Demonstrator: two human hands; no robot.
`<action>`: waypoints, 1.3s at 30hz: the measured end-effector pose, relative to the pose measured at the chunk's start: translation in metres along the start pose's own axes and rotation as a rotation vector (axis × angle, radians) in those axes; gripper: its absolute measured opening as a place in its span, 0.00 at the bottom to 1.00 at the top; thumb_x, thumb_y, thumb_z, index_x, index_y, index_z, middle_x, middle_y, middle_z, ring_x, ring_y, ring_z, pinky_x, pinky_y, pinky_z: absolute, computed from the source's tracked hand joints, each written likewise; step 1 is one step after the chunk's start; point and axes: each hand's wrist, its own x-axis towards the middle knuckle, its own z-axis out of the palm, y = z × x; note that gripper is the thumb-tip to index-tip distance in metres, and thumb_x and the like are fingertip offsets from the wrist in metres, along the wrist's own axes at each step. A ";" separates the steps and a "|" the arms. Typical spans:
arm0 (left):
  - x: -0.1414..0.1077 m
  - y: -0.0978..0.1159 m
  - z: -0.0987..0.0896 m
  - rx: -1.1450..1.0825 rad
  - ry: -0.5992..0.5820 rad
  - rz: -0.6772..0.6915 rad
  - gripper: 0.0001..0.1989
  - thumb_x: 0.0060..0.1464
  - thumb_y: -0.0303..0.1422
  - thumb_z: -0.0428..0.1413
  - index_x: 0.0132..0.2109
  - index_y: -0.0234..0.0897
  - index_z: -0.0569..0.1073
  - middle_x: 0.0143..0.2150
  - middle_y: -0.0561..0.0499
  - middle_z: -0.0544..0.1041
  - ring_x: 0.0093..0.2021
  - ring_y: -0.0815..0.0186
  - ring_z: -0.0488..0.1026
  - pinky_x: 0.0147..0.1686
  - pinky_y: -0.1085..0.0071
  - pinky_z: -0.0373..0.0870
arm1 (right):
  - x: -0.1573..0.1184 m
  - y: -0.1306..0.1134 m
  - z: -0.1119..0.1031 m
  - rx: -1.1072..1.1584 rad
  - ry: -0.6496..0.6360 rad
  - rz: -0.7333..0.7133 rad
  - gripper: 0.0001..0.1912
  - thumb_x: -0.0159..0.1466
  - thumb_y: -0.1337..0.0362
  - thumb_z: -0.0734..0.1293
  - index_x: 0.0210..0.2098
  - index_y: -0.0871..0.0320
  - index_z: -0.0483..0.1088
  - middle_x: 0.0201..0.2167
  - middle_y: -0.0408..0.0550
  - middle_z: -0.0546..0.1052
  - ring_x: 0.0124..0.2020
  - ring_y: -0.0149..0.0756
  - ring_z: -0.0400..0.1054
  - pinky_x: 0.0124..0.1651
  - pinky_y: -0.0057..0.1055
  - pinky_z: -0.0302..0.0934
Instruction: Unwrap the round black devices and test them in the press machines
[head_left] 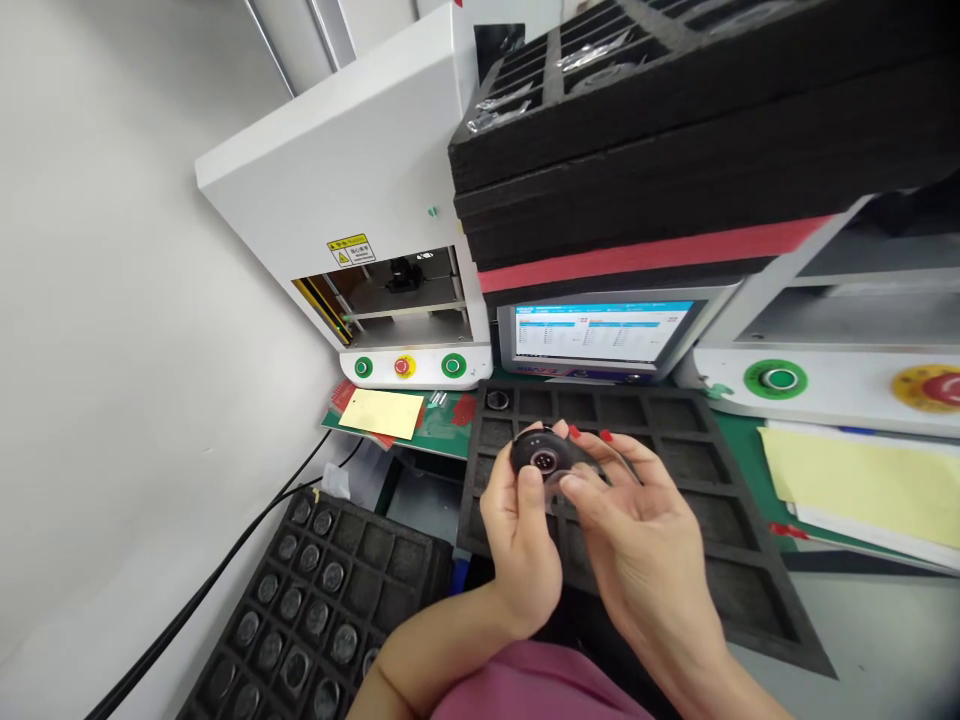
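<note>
Over a black foam tray (720,505), I hold a round black device (529,450) with a ringed centre and small metal dots. My left hand (521,545) is closed around it, thumb on its lower edge. My right hand (649,545) is closed beside it, thumb and fingers pinching what looks like a thin clear film (553,492) at the device's right side. Dark material extends from the device toward the right fingers; its shape is partly hidden. One round piece (497,400) sits in the tray's far left compartment.
At lower left, another foam tray (386,605) holds several round pieces. A white press machine (352,160) with push buttons stands behind, next to a monitor (600,335). Stacked black foam trays (675,170) overhang the screen. Yellow paper lies left (381,413) and right (870,480). Black cables run along the wall.
</note>
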 end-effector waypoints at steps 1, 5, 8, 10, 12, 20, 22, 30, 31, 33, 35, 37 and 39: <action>0.000 0.000 0.000 0.010 -0.007 -0.002 0.20 0.61 0.46 0.54 0.52 0.37 0.75 0.53 0.42 0.79 0.55 0.57 0.75 0.56 0.63 0.71 | 0.000 0.000 0.000 0.005 0.000 0.000 0.24 0.45 0.65 0.80 0.38 0.52 0.68 0.43 0.47 0.74 0.41 0.34 0.75 0.42 0.31 0.73; -0.003 0.000 -0.001 0.034 -0.038 -0.016 0.20 0.61 0.46 0.54 0.54 0.38 0.74 0.54 0.42 0.78 0.55 0.57 0.74 0.56 0.63 0.70 | 0.000 -0.002 0.000 0.027 0.016 -0.037 0.24 0.45 0.66 0.80 0.37 0.52 0.68 0.41 0.46 0.74 0.36 0.30 0.74 0.40 0.27 0.73; -0.004 -0.002 -0.002 0.038 -0.063 -0.017 0.18 0.62 0.44 0.54 0.53 0.39 0.75 0.54 0.44 0.78 0.55 0.59 0.74 0.58 0.64 0.69 | -0.001 -0.005 0.002 0.033 0.036 -0.059 0.23 0.46 0.67 0.80 0.37 0.52 0.68 0.40 0.44 0.74 0.30 0.25 0.72 0.37 0.24 0.72; -0.004 -0.001 -0.002 0.029 -0.072 -0.030 0.18 0.62 0.43 0.54 0.53 0.40 0.75 0.54 0.45 0.78 0.55 0.59 0.74 0.58 0.64 0.68 | -0.001 -0.006 0.002 0.044 0.044 -0.050 0.24 0.45 0.67 0.80 0.37 0.52 0.68 0.40 0.43 0.74 0.31 0.25 0.72 0.37 0.23 0.72; -0.001 0.000 -0.001 0.009 -0.065 -0.057 0.18 0.61 0.44 0.56 0.53 0.39 0.75 0.54 0.45 0.78 0.55 0.59 0.74 0.57 0.64 0.69 | -0.002 -0.007 0.002 0.054 0.045 -0.028 0.24 0.45 0.68 0.80 0.37 0.52 0.69 0.40 0.44 0.74 0.34 0.27 0.73 0.38 0.23 0.72; 0.008 0.008 0.005 -0.129 0.014 -0.201 0.19 0.53 0.39 0.64 0.49 0.36 0.74 0.53 0.42 0.79 0.52 0.58 0.77 0.52 0.66 0.73 | -0.003 -0.005 0.000 0.065 0.048 0.015 0.23 0.45 0.68 0.80 0.36 0.53 0.69 0.38 0.43 0.74 0.31 0.26 0.73 0.36 0.22 0.72; 0.006 0.009 0.005 -0.151 -0.008 -0.218 0.18 0.52 0.38 0.65 0.49 0.36 0.74 0.53 0.42 0.79 0.54 0.57 0.76 0.53 0.64 0.73 | -0.001 -0.005 0.000 0.055 0.073 0.019 0.23 0.44 0.68 0.80 0.36 0.54 0.69 0.38 0.43 0.74 0.32 0.27 0.74 0.36 0.22 0.72; 0.002 0.009 0.003 -0.252 -0.082 -0.153 0.20 0.58 0.45 0.56 0.49 0.34 0.77 0.52 0.41 0.79 0.56 0.53 0.74 0.58 0.57 0.69 | 0.005 -0.003 0.003 0.049 0.182 0.037 0.33 0.36 0.68 0.81 0.39 0.54 0.66 0.40 0.44 0.74 0.34 0.30 0.75 0.36 0.24 0.72; 0.002 0.008 0.002 -0.235 -0.098 -0.138 0.20 0.58 0.45 0.57 0.49 0.34 0.76 0.53 0.41 0.79 0.57 0.52 0.74 0.59 0.57 0.69 | 0.005 -0.003 0.003 0.048 0.184 0.043 0.34 0.36 0.68 0.81 0.40 0.54 0.65 0.41 0.45 0.74 0.34 0.30 0.75 0.36 0.25 0.72; 0.003 0.007 0.001 -0.171 -0.118 -0.123 0.20 0.56 0.44 0.60 0.50 0.36 0.76 0.54 0.41 0.78 0.57 0.53 0.73 0.60 0.58 0.68 | 0.006 -0.003 0.002 0.040 0.182 0.050 0.36 0.35 0.69 0.81 0.41 0.54 0.65 0.42 0.46 0.74 0.34 0.30 0.75 0.35 0.25 0.72; 0.003 0.005 -0.001 -0.103 -0.105 -0.125 0.18 0.55 0.41 0.62 0.50 0.37 0.76 0.54 0.43 0.78 0.57 0.54 0.74 0.61 0.58 0.67 | 0.007 -0.003 0.002 0.033 0.180 0.043 0.36 0.35 0.69 0.81 0.41 0.54 0.64 0.43 0.47 0.73 0.34 0.31 0.75 0.34 0.25 0.72; 0.003 0.003 -0.002 -0.058 -0.077 -0.116 0.17 0.55 0.40 0.62 0.49 0.37 0.76 0.53 0.43 0.79 0.56 0.55 0.74 0.60 0.58 0.68 | 0.007 -0.002 0.002 0.030 0.175 0.028 0.36 0.36 0.69 0.81 0.41 0.54 0.64 0.44 0.47 0.73 0.34 0.31 0.75 0.34 0.25 0.72; 0.002 0.002 -0.003 -0.033 -0.066 -0.099 0.16 0.56 0.41 0.61 0.48 0.38 0.76 0.52 0.44 0.79 0.55 0.56 0.75 0.59 0.59 0.69 | 0.007 -0.001 0.001 0.022 0.164 0.008 0.35 0.37 0.70 0.80 0.42 0.53 0.64 0.45 0.47 0.72 0.34 0.32 0.75 0.34 0.26 0.73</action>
